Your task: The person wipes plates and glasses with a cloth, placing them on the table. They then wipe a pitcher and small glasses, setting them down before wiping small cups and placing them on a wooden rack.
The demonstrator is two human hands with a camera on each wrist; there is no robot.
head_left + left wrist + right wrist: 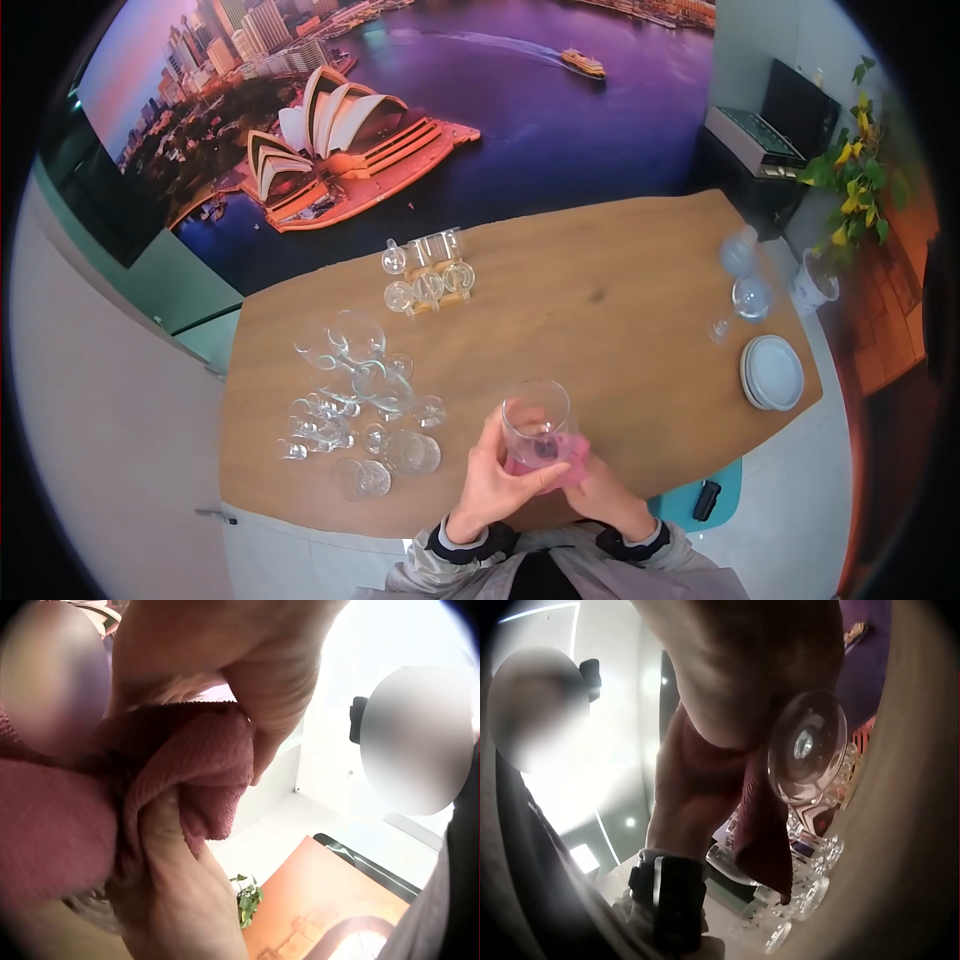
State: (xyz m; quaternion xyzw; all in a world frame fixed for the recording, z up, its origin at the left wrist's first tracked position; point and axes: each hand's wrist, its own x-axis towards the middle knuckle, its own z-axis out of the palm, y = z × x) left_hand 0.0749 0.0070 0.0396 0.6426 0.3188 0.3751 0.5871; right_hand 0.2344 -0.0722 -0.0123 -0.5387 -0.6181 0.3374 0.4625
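At the near edge of the table, my left hand [488,480] grips a clear stemmed glass [537,405] from the left, fingers around the bowl and thumb across the front. The glass's mouth faces up toward the head camera, and its round foot [808,746] shows in the right wrist view. A pink cloth [545,478] is bunched below and beside the bowl. My right hand [608,495] holds this cloth from the right, with a finger wrapped in its folds in the left wrist view. The stem is largely hidden by cloth and hands.
Several stemmed glasses and tumblers [412,452] crowd the table's left side. Glass cups on a small wooden rack [430,298] stand at the back. On the right are stacked white plates [775,372] and clear glassware [752,298]. A teal stool [735,480] sits below the near right edge.
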